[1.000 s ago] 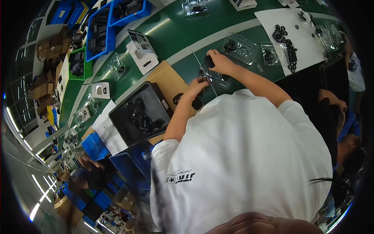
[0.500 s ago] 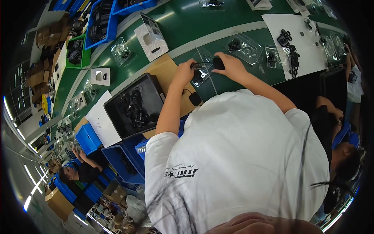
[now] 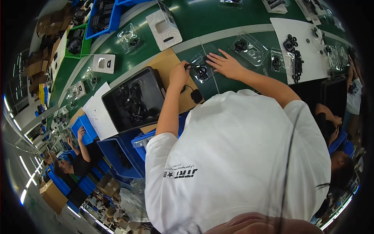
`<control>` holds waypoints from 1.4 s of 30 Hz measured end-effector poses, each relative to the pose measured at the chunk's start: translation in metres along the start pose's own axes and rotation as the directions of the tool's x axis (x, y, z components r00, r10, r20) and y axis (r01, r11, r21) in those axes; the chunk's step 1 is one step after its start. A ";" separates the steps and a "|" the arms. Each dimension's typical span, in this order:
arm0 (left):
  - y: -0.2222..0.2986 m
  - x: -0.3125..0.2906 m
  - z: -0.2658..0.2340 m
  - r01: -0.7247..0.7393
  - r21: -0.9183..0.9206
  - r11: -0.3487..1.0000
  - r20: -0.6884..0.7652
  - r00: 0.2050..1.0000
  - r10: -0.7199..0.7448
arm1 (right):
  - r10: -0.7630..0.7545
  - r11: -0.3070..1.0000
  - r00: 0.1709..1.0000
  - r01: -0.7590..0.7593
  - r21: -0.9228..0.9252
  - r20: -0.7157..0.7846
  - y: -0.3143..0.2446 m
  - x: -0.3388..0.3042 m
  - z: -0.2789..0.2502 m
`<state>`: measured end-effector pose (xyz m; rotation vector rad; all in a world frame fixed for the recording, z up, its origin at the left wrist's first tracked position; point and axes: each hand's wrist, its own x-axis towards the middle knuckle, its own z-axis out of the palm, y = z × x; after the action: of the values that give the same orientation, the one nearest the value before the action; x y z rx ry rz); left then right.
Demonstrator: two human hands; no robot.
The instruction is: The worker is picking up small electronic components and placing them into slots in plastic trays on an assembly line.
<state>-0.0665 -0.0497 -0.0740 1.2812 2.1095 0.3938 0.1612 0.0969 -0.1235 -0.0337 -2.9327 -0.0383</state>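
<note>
My left hand (image 3: pixel 179 75) is closed in a pinch on a black cable (image 3: pixel 189 66) at the near side of a clear plastic tray (image 3: pixel 202 78). Black parts lie inside that tray, some of them coiled. Over the tray's right edge, my right hand (image 3: pixel 227 66) has its fingers stretched out and apart. A dark piece shows by its fingertips, partly hidden. Beneath my left forearm a cable leads to a small black square piece (image 3: pixel 196 96) on a brown cardboard sheet (image 3: pixel 170 62).
Left of my arm stands a black bin (image 3: pixel 151 84) of cables. Further clear trays (image 3: pixel 250 50) and a white patterned box (image 3: pixel 164 30) sit on the green bench (image 3: pixel 218 15). At the right, a white sheet (image 3: pixel 311 58) bears black parts. Co-workers sit at both sides.
My right hand has let go of the black block and opened its fingers by the tray. The left hand has shifted slightly left and down, still gripping the cable.
</note>
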 end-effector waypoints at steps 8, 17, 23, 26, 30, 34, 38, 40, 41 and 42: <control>0.003 0.011 0.040 -0.078 -0.178 0.981 -0.234 0.972 0.035 | 0.095 0.984 0.893 -0.151 0.092 0.441 -0.039 -0.004 -0.015; 0.008 0.011 0.057 -0.134 0.173 0.976 -0.394 0.899 0.193 | 0.165 0.953 0.972 -0.201 0.228 0.169 -0.046 -0.011 -0.019; 0.019 0.013 0.048 -0.206 0.347 0.915 -0.261 0.916 0.305 | 0.484 0.603 0.837 -0.531 0.595 0.256 -0.031 0.020 -0.054; 0.028 0.015 0.047 -0.274 0.247 0.930 -0.191 0.927 0.324 | 0.422 0.719 0.898 -0.415 0.558 0.125 -0.024 0.020 -0.040; 0.034 0.015 0.045 -0.302 0.032 0.953 -0.133 0.943 0.304 | 0.408 0.730 0.910 -0.377 0.570 0.079 -0.022 0.021 -0.032; 0.037 0.014 0.046 -0.233 -0.290 0.928 -0.127 0.971 0.204 | 0.563 0.382 0.747 -0.616 0.689 0.355 -0.028 0.022 -0.032; 0.054 0.028 0.062 -0.286 -0.313 0.905 -0.252 0.944 0.211 | 0.622 -0.316 0.633 -0.335 0.888 0.460 -0.033 0.011 0.020; 0.052 0.032 0.059 -0.317 -0.244 0.917 -0.233 0.936 0.262 | 0.604 -0.219 0.643 -0.435 0.873 0.472 -0.028 0.014 0.009; 0.054 0.035 0.057 -0.355 -0.178 0.918 -0.208 0.925 0.317 | 0.592 -0.113 0.645 -0.528 0.842 0.484 -0.022 0.013 -0.004; 0.056 0.039 0.055 -0.394 -0.113 0.912 -0.177 0.911 0.372 | 0.582 -0.004 0.643 -0.609 0.793 0.497 -0.017 0.012 -0.017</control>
<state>-0.0050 0.0077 -0.0991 1.6232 1.8974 0.8245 0.1522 0.0801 -0.1043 -1.1069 -2.1173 1.8037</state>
